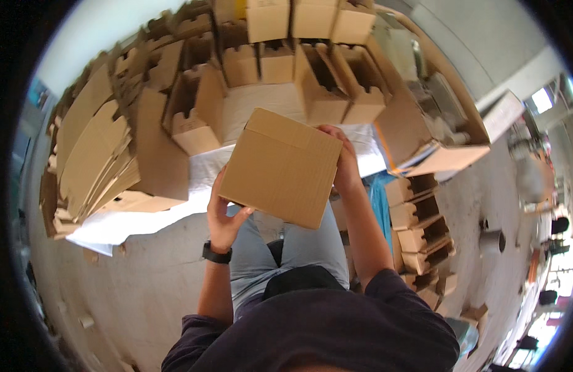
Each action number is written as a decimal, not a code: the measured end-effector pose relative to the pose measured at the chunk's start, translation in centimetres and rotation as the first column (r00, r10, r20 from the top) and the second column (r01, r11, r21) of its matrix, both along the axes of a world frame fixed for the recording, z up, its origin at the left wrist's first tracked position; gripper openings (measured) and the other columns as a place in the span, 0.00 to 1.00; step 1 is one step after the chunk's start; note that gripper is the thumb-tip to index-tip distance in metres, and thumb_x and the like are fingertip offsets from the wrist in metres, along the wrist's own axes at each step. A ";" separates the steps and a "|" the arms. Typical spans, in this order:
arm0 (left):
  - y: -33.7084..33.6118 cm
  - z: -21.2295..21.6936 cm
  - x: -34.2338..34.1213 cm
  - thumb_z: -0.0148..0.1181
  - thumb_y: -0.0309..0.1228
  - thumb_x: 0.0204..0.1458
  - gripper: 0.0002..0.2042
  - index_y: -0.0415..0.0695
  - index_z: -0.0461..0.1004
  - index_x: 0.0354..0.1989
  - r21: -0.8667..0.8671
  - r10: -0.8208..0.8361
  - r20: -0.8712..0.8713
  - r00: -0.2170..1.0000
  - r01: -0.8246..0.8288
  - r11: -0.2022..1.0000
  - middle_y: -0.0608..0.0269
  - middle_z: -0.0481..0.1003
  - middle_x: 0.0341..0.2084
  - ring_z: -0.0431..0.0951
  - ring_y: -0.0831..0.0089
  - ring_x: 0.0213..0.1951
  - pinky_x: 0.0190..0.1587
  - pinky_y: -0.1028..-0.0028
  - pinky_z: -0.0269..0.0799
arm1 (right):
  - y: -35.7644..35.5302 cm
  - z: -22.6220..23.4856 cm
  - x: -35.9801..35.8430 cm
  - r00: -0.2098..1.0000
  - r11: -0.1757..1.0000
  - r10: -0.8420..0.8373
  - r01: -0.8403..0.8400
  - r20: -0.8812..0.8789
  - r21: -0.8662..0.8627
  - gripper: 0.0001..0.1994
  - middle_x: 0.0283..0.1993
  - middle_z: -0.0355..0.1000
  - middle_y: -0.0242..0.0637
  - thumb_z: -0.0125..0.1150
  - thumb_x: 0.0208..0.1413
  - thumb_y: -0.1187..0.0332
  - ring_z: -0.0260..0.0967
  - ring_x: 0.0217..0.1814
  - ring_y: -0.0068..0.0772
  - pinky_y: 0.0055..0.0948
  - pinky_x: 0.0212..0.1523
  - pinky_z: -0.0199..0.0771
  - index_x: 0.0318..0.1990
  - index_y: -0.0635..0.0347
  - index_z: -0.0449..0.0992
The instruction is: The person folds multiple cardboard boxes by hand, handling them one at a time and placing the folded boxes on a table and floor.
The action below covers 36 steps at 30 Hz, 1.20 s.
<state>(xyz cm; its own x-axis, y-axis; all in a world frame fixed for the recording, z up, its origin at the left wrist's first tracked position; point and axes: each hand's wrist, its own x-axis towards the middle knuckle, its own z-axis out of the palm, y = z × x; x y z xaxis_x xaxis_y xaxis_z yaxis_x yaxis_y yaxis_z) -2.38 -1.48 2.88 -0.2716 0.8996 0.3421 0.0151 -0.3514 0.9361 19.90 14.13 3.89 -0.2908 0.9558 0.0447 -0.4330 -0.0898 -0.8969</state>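
Observation:
Between my hands is a brown cardboard box [280, 167], tilted, with a plain flat face toward me and a strip of tape or flap seam along its far edge. My left hand [224, 214] grips its near left corner, the thumb by the lower edge. On the right side my right hand [343, 158] holds the box by its edge, fingers curled over the far corner. The box's underside and the fingers beneath it are hidden. A black watch [217, 253] is on my left wrist.
Beyond the held box, a white-covered table [261, 102] bears several open cardboard bins [196, 111]. Flattened cardboard sheets [97, 158] lean at the left. To the right stand a large open carton [441, 155] and, lower down, a column of small open boxes [416, 239] by a blue plastic sheet [379, 201].

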 end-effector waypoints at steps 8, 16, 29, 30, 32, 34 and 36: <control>2.6 -3.6 -0.2 0.66 0.33 0.46 0.31 0.35 0.61 0.57 -0.113 0.387 -0.102 0.916 -0.397 0.911 0.50 0.72 0.45 0.73 0.67 0.47 0.48 0.71 0.68 | -1.5 -3.3 -0.7 0.980 0.973 -0.163 0.140 0.118 0.185 0.25 0.64 0.56 0.36 0.41 0.63 0.52 0.51 0.67 0.33 0.37 0.63 0.51 0.62 0.55 0.56; 2.5 -1.8 0.1 0.68 0.37 0.44 0.32 0.35 0.62 0.56 -0.208 0.374 -0.212 0.903 -0.416 0.886 0.49 0.73 0.44 0.74 0.66 0.46 0.47 0.72 0.69 | -6.3 -5.0 -2.1 0.991 0.952 0.019 -0.060 0.136 0.300 0.34 0.70 0.43 0.36 0.53 0.58 0.57 0.37 0.73 0.36 0.39 0.68 0.42 0.67 0.54 0.46; 1.1 2.3 0.1 0.67 0.34 0.44 0.36 0.43 0.57 0.62 0.016 0.359 -0.639 0.680 -0.455 0.890 0.58 0.72 0.48 0.71 0.66 0.41 0.40 0.71 0.70 | -6.8 -2.1 -1.7 0.980 0.948 -0.073 0.011 0.184 0.318 0.37 0.70 0.42 0.44 0.57 0.53 0.78 0.41 0.71 0.37 0.35 0.67 0.43 0.67 0.60 0.43; 1.2 2.0 0.2 0.67 0.34 0.44 0.35 0.43 0.57 0.62 0.022 0.367 -0.639 0.676 -0.461 0.887 0.57 0.72 0.48 0.71 0.66 0.41 0.41 0.71 0.70 | -6.8 -2.4 -1.8 0.970 0.955 -0.067 -0.005 0.232 0.298 0.34 0.69 0.44 0.43 0.55 0.54 0.78 0.42 0.71 0.36 0.34 0.67 0.43 0.66 0.61 0.45; 1.4 1.4 0.3 0.66 0.33 0.45 0.35 0.43 0.57 0.62 0.040 0.390 -0.638 0.664 -0.477 0.878 0.56 0.72 0.47 0.70 0.65 0.40 0.43 0.70 0.69 | -7.1 -2.2 -2.2 0.964 0.940 -0.118 0.032 0.236 0.341 0.30 0.68 0.48 0.42 0.51 0.56 0.80 0.44 0.70 0.35 0.32 0.67 0.43 0.65 0.63 0.48; 1.4 1.0 0.5 0.65 0.32 0.45 0.34 0.42 0.57 0.62 0.016 0.384 -0.573 0.724 -0.459 0.889 0.54 0.71 0.48 0.70 0.62 0.44 0.46 0.68 0.68 | -7.1 -2.4 -2.1 0.958 0.935 -0.127 0.029 0.257 0.354 0.30 0.68 0.47 0.43 0.51 0.56 0.80 0.44 0.70 0.35 0.33 0.67 0.43 0.65 0.63 0.48; 1.5 0.8 0.4 0.65 0.33 0.46 0.34 0.41 0.57 0.62 0.052 0.395 -0.566 0.723 -0.447 0.893 0.52 0.70 0.49 0.70 0.60 0.47 0.48 0.67 0.67 | -7.3 -1.9 -2.1 0.959 0.940 -0.114 0.019 0.260 0.342 0.30 0.68 0.47 0.44 0.51 0.56 0.80 0.44 0.70 0.35 0.33 0.67 0.43 0.65 0.64 0.48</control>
<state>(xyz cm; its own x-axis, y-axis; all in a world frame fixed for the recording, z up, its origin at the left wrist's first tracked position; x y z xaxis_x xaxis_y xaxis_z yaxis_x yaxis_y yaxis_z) -2.01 0.07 3.64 -0.4188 0.7696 0.4820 0.6607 -0.1059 0.7431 17.78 6.78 1.96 -0.2736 0.9166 0.2916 -0.1630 0.2546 -0.9532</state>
